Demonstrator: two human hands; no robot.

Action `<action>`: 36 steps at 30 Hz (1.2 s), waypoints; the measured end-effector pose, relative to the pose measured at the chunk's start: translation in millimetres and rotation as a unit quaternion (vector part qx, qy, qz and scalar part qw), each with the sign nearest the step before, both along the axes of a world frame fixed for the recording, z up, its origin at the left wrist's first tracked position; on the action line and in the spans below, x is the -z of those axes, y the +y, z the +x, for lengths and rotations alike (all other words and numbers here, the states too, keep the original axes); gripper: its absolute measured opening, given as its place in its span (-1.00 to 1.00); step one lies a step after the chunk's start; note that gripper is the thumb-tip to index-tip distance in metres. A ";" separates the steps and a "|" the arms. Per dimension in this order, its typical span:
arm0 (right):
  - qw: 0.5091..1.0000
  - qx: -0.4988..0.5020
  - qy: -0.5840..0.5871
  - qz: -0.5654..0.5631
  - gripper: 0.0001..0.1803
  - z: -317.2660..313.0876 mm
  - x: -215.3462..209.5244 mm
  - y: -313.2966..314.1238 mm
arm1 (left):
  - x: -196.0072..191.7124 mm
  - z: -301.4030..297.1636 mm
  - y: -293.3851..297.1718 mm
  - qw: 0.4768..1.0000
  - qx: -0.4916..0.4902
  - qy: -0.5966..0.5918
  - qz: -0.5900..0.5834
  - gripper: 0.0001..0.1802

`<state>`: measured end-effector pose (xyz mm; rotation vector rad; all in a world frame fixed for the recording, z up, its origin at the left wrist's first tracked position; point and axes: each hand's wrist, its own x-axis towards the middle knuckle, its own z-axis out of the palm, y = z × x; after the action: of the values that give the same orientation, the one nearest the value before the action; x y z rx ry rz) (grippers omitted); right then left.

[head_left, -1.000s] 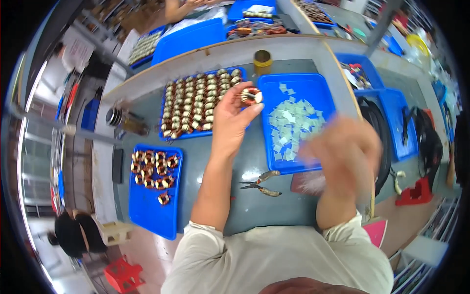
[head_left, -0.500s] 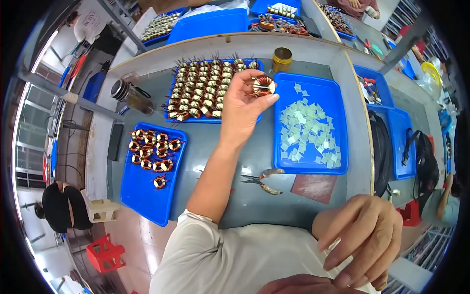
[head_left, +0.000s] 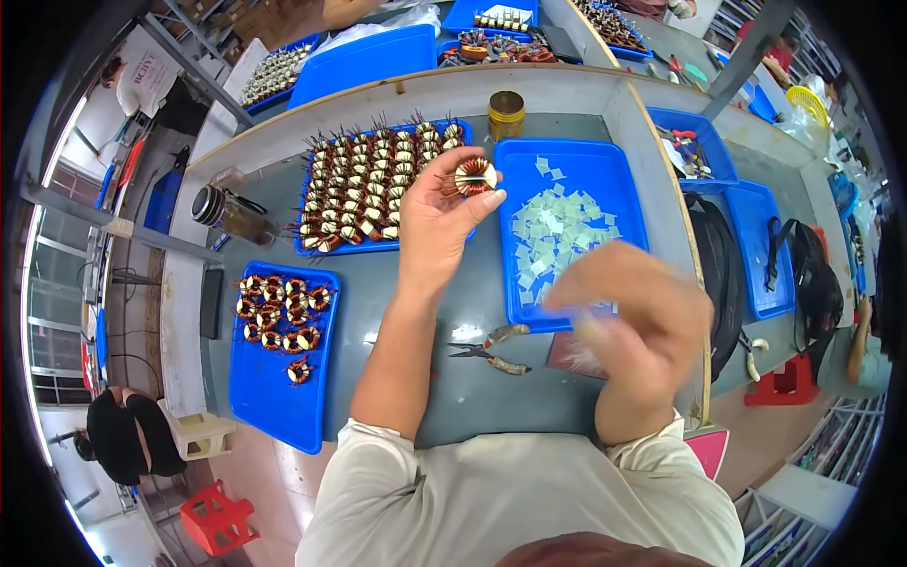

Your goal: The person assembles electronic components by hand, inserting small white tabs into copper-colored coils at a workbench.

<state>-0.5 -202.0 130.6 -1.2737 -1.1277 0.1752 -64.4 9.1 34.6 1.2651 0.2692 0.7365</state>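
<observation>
My left hand (head_left: 435, 213) is closed around the rim of a ring-shaped copper-wound coil (head_left: 472, 177), held up between thumb and fingers. The coil has pale insulating pieces, and thin wire leads stick out from it. Smeared by motion, my right hand (head_left: 642, 326) hangs over the near right part of a blue tray (head_left: 633, 189). Small pale green square sheets (head_left: 557, 231) lie scattered in that tray. Whether anything is between the right fingers cannot be made out.
Finished-looking coils in rows fill a blue tray (head_left: 300, 248) at the back; several more lie in the left tray (head_left: 274, 406). Pliers (head_left: 489, 352) rest on the bench beside a dark red sheet (head_left: 570, 354). A yellow jar (head_left: 506, 118) and a bottle (head_left: 231, 213) stand farther back.
My right hand has come up from the lower right edge to above the tray of green sheets. The left hand still holds the coil, turned slightly. The whole view has shifted.
</observation>
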 end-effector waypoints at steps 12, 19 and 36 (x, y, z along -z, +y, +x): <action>0.993 0.071 0.037 -0.086 -0.81 53.9 56.6 49.5 | -9.9 -1.1 37.8 0.983 -0.181 -0.028 0.017 -0.60; 0.834 -0.077 -0.377 -0.396 -0.42 -49.8 103.9 33.1 | -7.4 -25.3 55.4 0.993 -0.118 -0.012 0.018 -0.68; 0.839 -0.038 -0.426 -0.335 -0.60 -79.6 191.0 -15.0 | -21.4 -17.3 -9.1 0.955 -0.087 0.061 0.276 -0.66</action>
<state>-80.1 -217.0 -60.4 -2.0314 -1.9933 0.0490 -81.7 0.0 56.0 1.8403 0.2880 0.9219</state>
